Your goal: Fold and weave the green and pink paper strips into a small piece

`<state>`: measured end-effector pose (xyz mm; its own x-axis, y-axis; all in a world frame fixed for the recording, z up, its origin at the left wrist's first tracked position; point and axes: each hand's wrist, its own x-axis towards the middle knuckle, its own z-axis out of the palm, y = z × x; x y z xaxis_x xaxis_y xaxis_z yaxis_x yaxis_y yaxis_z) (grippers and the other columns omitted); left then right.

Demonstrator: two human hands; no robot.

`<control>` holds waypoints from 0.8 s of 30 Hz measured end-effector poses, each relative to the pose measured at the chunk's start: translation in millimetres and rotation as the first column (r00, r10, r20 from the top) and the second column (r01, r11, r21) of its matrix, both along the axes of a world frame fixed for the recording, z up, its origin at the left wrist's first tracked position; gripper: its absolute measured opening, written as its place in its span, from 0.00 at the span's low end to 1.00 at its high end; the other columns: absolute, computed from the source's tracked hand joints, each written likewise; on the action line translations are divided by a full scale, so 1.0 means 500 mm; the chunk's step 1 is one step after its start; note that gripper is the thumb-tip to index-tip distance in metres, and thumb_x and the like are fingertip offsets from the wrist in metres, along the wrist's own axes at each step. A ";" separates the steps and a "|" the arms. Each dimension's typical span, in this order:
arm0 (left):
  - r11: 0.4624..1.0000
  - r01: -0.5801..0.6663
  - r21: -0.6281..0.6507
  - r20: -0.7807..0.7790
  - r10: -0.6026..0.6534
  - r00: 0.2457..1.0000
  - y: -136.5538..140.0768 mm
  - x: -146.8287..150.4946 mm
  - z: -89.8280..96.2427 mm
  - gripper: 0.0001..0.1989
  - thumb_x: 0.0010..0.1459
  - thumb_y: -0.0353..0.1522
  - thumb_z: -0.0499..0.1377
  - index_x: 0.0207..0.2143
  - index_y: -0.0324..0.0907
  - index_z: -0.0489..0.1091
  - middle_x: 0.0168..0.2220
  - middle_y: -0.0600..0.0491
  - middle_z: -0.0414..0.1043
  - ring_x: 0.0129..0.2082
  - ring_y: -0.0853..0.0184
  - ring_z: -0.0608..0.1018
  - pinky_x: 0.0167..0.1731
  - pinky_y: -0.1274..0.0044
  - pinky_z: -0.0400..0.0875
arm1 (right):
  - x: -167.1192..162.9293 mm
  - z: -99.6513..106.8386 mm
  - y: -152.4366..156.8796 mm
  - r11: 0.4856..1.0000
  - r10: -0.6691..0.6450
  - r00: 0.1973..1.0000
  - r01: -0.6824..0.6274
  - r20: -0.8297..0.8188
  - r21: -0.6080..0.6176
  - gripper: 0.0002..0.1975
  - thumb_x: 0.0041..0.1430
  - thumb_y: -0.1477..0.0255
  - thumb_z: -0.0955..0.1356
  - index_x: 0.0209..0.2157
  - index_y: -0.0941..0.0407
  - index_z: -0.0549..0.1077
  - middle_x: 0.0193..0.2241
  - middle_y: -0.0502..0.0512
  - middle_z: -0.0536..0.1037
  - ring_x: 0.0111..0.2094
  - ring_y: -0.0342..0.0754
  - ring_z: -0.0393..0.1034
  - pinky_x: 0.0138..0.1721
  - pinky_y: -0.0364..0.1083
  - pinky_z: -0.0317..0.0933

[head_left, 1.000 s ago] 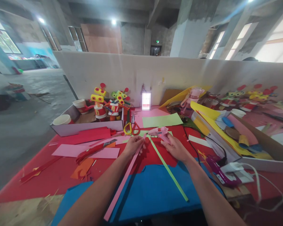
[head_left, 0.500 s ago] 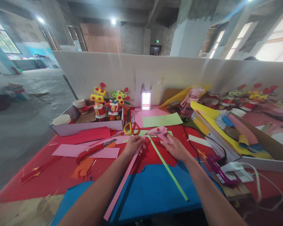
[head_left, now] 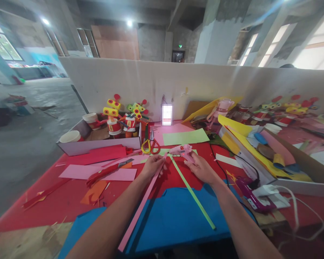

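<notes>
My left hand (head_left: 154, 166) pinches a long pink paper strip (head_left: 142, 210) near its upper end, and the strip slants down toward the front edge. In my right hand (head_left: 197, 166) is a pink hot glue gun (head_left: 183, 151), its fingers wrapped round the handle. The gun's nozzle points left, at the top end of the pink strip; whether it touches cannot be made out. A green paper strip (head_left: 194, 196) runs from below the nozzle down to the right, over blue sheet material (head_left: 175, 219). Beyond the hands lie scissors (head_left: 150, 145) with yellow and red handles.
To the left, a box (head_left: 99, 144) holds paper-cup robot figures (head_left: 114, 124). A utility knife (head_left: 124, 163) lies on red and pink paper pieces. At right are a box of coloured paper scraps (head_left: 275, 180), a purple glue gun (head_left: 255, 198) and cables. A white partition (head_left: 118, 79) stands behind.
Almost nothing differs. Both hands, the pink strip and the glue gun keep nearly the same positions, with only a very slight shift of the view.
</notes>
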<state>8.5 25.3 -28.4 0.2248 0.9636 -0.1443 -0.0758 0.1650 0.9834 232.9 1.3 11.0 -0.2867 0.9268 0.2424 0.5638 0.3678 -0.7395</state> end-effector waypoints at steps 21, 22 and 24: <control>1.000 0.020 0.012 0.046 -0.020 0.999 -0.002 -0.004 0.008 0.18 0.50 0.44 0.63 0.28 0.40 0.63 0.19 0.56 0.72 0.09 0.76 0.64 0.09 0.84 0.57 | 0.002 -0.011 -0.006 0.932 -0.138 0.920 -0.005 -0.367 -0.363 0.26 0.54 0.60 0.67 0.51 0.59 0.62 0.34 0.56 0.78 0.20 0.41 0.63 0.24 0.43 0.59; 1.000 0.020 0.006 0.049 -0.020 0.999 -0.001 -0.005 0.008 0.18 0.50 0.44 0.64 0.28 0.40 0.63 0.19 0.57 0.72 0.09 0.76 0.64 0.09 0.84 0.57 | 0.002 -0.013 -0.006 0.923 -0.149 0.900 -0.023 -0.411 -0.384 0.26 0.53 0.59 0.68 0.50 0.58 0.63 0.35 0.56 0.78 0.20 0.40 0.62 0.23 0.42 0.58; 0.999 0.032 -0.006 0.063 -0.031 0.998 -0.001 -0.009 0.009 0.18 0.49 0.44 0.64 0.28 0.41 0.63 0.19 0.57 0.71 0.09 0.76 0.64 0.08 0.84 0.57 | 0.003 -0.017 -0.007 0.908 -0.160 0.864 -0.061 -0.478 -0.414 0.24 0.52 0.59 0.69 0.46 0.58 0.65 0.33 0.55 0.78 0.19 0.39 0.60 0.22 0.42 0.56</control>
